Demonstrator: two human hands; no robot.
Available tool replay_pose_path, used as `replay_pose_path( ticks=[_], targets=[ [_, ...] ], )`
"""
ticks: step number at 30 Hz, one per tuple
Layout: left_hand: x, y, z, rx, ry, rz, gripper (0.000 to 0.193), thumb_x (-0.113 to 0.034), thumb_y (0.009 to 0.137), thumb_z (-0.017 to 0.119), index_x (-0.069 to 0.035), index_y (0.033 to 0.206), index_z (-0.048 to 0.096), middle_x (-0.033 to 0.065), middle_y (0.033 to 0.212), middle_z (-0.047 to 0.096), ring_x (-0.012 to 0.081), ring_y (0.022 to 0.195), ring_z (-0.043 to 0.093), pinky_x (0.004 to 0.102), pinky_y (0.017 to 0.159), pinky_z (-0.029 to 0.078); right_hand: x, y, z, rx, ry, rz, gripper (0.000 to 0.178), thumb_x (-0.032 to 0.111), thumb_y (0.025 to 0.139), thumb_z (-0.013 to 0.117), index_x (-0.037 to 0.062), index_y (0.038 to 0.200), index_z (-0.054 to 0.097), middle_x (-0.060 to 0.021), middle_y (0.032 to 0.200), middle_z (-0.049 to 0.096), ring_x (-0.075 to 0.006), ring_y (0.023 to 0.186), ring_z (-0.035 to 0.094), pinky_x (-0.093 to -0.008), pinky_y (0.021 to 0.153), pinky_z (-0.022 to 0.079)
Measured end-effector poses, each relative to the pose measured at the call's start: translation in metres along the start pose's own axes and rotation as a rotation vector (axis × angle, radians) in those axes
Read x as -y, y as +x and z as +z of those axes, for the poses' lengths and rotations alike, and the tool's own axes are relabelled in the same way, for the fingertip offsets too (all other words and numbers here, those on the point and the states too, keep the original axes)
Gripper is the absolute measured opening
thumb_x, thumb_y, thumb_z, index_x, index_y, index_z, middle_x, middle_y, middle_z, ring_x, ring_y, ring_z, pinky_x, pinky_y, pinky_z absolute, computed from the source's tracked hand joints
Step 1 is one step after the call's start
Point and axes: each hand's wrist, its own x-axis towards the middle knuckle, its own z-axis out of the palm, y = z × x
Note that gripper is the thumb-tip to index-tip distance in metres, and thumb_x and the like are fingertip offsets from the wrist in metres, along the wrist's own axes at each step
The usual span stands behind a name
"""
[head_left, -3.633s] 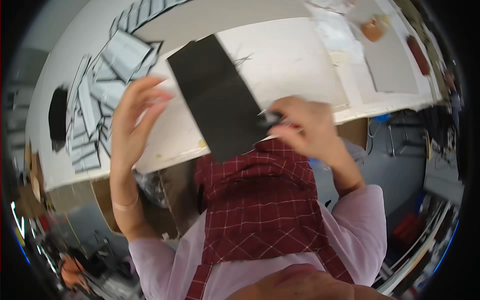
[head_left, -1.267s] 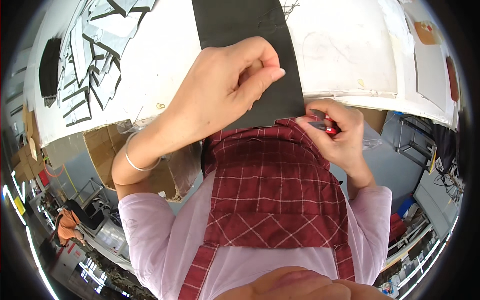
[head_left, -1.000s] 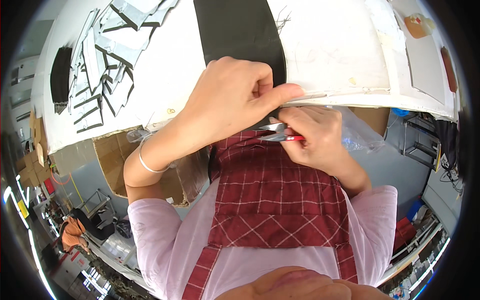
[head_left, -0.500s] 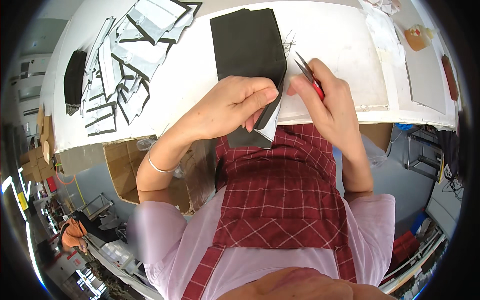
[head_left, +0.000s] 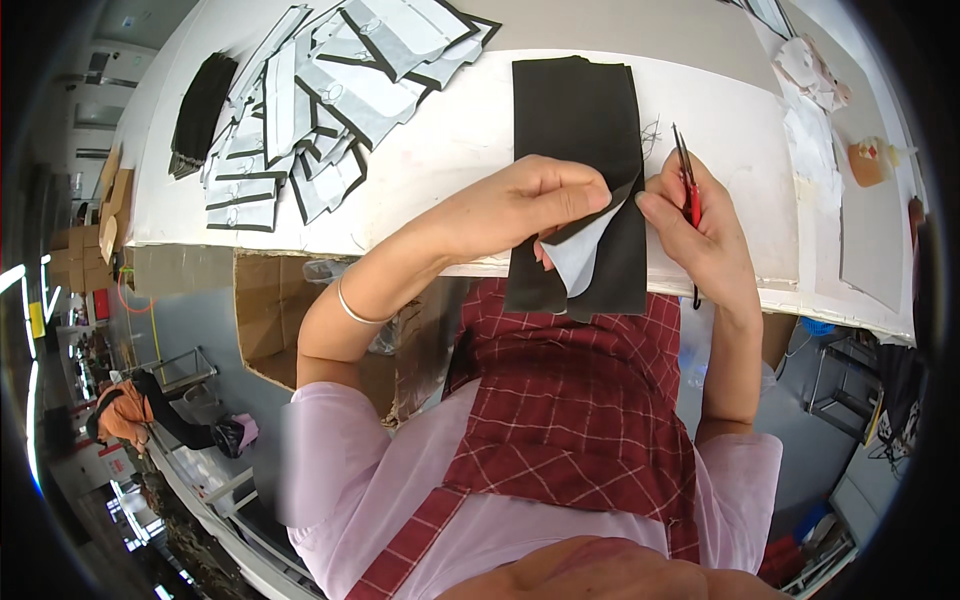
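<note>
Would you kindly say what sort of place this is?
Probably a cutting or sewing workshop: red-handled snips in the right hand, black sheet material, and overlapping pale black-edged pieces on the table.

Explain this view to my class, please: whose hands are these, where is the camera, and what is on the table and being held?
There is no machine here, only a person's two bare hands. A wide fisheye camera worn on the head looks down, so straight edges look curved. The left hand pinches a folded-back flap of black material, showing a pale underside. The right hand holds red-handled snips, blades pointing away from the person. On the white table, to the left, lie overlapping pale pieces with black edges and a black bundle. An amber container stands out at the far right.
</note>
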Motion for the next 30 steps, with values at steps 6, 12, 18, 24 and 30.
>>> replay_pose_path(
  ticks=[6, 12, 18, 24, 30],
  targets=[
    [-0.028, -0.024, -0.03, -0.226, -0.632, 0.436, 0.037, -0.031, 0.104, 0.053, -0.004, 0.128, 0.061, 0.0094, 0.122, 0.065, 0.0197, 0.108, 0.063, 0.0331, 0.091, 0.053, -0.003, 0.001, 0.0, -0.029, -0.187, -0.054, 0.03, 0.005, 0.096, 0.063, 0.0076, 0.081, 0.037, -0.0015, 0.071, 0.042, -0.0102, 0.068, 0.038, -0.026, 0.063, 0.038],
    [-0.075, -0.028, -0.054, 0.105, -0.712, 0.764, 0.024, -0.015, 0.101, 0.058, -0.003, 0.122, 0.06, 0.0119, 0.128, 0.059, 0.0172, 0.112, 0.055, 0.0316, 0.093, 0.051, -0.004, -0.005, -0.007, -0.19, -0.411, -0.111, 0.028, 0.012, 0.095, 0.067, 0.0012, 0.088, 0.043, -0.0121, 0.067, 0.05, -0.0193, 0.062, 0.043, -0.0316, 0.06, 0.042],
    [0.006, -0.065, 0.012, -0.336, -0.191, -0.069, 0.025, -0.025, 0.105, 0.057, -0.001, 0.104, 0.066, 0.0081, 0.085, 0.072, 0.0127, 0.054, 0.064, 0.0254, 0.048, 0.051, 0.004, -0.026, -0.037, -0.441, -0.636, -0.138, 0.023, 0.016, 0.095, 0.07, -0.0017, 0.097, 0.056, -0.0117, 0.071, 0.062, -0.0192, 0.06, 0.049, -0.0305, 0.059, 0.043],
    [-0.001, -0.085, 0.011, -0.727, 0.844, -0.008, 0.014, -0.006, 0.091, 0.074, -0.002, 0.105, 0.073, 0.006, 0.092, 0.076, 0.0083, 0.076, 0.07, 0.0194, 0.054, 0.046, 0.012, -0.029, -0.018, -0.236, -0.74, -0.404, 0.023, 0.017, 0.082, 0.079, 0.0042, 0.087, 0.06, -0.0057, 0.09, 0.071, -0.015, 0.052, 0.053, -0.0289, 0.05, 0.044],
    [0.004, -0.045, -0.018, -0.496, 1.061, 0.347, 0.015, -0.005, 0.087, 0.073, -0.003, 0.103, 0.072, 0.0041, 0.089, 0.066, 0.0184, 0.082, 0.062, 0.0282, 0.064, 0.048, 0.0, -0.008, 0.028, 0.152, -0.996, -0.805, 0.025, 0.017, 0.074, 0.076, 0.0093, 0.081, 0.053, -0.007, 0.122, 0.071, -0.0124, 0.051, 0.059, -0.0276, 0.048, 0.048]
  ],
)
